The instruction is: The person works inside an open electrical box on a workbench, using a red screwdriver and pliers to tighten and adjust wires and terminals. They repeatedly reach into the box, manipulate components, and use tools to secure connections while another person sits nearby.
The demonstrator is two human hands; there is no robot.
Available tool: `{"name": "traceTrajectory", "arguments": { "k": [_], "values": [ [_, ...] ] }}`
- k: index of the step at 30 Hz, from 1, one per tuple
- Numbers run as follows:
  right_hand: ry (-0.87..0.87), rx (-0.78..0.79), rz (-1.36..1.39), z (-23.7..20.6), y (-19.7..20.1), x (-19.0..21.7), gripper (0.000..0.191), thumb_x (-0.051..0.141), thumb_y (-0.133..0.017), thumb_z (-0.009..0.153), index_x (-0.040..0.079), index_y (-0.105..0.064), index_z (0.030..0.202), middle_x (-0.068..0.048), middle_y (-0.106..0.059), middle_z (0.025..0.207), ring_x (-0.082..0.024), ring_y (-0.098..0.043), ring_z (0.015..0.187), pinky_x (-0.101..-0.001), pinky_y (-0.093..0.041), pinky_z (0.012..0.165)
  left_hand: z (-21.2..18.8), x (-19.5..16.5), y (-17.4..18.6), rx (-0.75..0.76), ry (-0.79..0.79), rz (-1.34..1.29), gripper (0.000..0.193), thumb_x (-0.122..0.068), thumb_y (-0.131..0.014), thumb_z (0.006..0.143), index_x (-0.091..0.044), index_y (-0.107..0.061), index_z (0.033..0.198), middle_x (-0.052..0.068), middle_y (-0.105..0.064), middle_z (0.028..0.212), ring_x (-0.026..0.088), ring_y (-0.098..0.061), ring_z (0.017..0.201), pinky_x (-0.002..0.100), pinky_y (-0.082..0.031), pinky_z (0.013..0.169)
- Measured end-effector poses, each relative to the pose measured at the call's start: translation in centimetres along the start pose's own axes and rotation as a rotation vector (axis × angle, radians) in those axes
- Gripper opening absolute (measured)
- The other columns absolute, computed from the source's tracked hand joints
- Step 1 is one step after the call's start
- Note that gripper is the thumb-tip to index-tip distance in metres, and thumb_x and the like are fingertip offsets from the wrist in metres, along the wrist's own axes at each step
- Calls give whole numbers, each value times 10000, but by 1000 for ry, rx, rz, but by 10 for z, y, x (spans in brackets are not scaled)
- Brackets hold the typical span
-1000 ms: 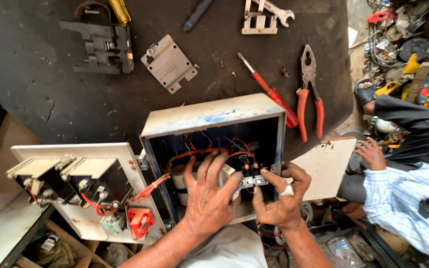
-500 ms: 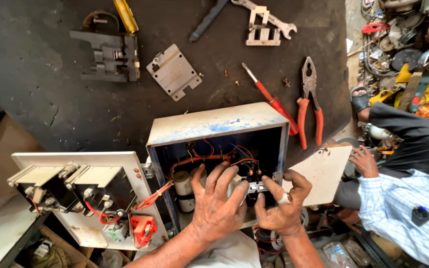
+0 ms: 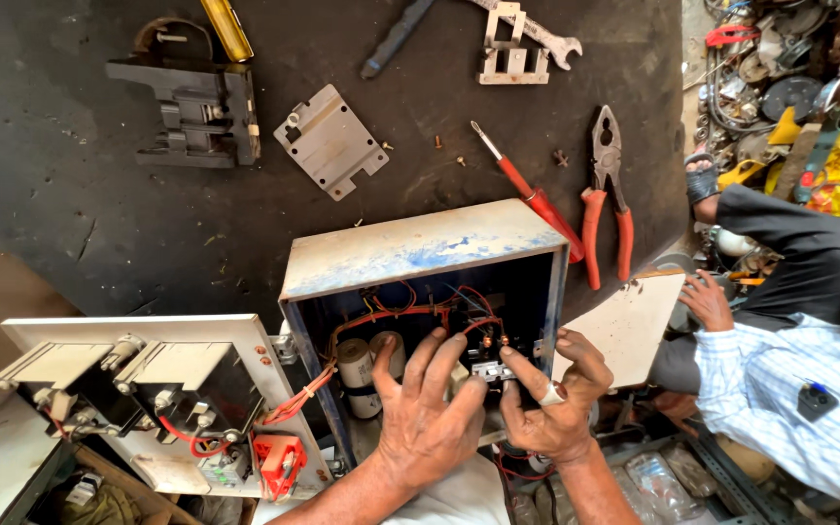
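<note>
Step in hand, as judged: seating or freeing the small black-and-white switch block [image 3: 490, 369] inside the open blue metal box [image 3: 420, 255]. The left hand [image 3: 427, 420] lies spread and unclenched over the cylindrical capacitors [image 3: 354, 367]; the right hand [image 3: 558, 403] pinches the block between its fingertips, red wires [image 3: 381, 316] just beyond. The next move likely calls for a steady grip clear of those wires.

Both forearms are bare, with no sleeves reaching the wrists and no watch or bracelet on either. The left hand [image 3: 427, 420] is broad, with dirt-stained fingers [image 3: 418, 362] and short nails. The right hand [image 3: 553, 406] wears a pale band around one finger, and grime shows on its knuckles and fingertips as well.
</note>
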State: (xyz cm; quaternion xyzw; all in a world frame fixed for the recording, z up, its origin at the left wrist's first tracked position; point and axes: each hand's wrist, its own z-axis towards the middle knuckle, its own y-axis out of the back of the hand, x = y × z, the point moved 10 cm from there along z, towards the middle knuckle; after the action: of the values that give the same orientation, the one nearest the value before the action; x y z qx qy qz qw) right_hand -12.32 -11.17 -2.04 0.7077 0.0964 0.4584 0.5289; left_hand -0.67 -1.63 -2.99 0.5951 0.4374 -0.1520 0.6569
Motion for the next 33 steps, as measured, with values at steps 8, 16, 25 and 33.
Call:
{"name": "traceTrajectory", "arguments": {
  "k": [8, 16, 25, 33],
  "values": [
    [6, 20, 74, 5, 2, 0, 430, 41, -765, 686, 211, -772, 1081, -113, -307, 1267, -365, -388, 1287, -479, -454, 1099, 11, 4, 6, 40, 111, 151, 499, -232, -771, 629, -200, -659, 1114, 213, -361, 1479, 415, -335, 1392, 738, -206, 1029],
    [-42, 20, 13, 4, -2, -5, 470, -36, -747, 709, 188, -775, 1121, -165, -334, 1340, -388, -393, 1303, -461, -458, 1108, 17, 8, 4, 4, 74, 101, 431, -266, -802, 671, -196, -659, 1072, 150, -426, 1486, 350, -386, 1409, 726, -227, 1094],
    [-77, 14, 123, 2, 1, -7, 508, 7, -776, 679, 178, -758, 1157, -167, -361, 1356, -361, -411, 1318, -415, -436, 1119, 14, 4, 4, 33, 53, 61, 474, -262, -806, 679, -171, -652, 1118, 177, -436, 1423, 375, -418, 1373, 702, -212, 1098],
    [-77, 21, 177, -3, 1, -10, 539, -17, -757, 650, 183, -763, 1150, -178, -361, 1341, -355, -424, 1291, -393, -472, 1040, 34, 21, 45, -24, 344, -333, 441, -249, -736, 808, -47, -614, 1181, 219, -566, 1223, 396, -588, 1139, 501, -471, 961]
  ]
}}
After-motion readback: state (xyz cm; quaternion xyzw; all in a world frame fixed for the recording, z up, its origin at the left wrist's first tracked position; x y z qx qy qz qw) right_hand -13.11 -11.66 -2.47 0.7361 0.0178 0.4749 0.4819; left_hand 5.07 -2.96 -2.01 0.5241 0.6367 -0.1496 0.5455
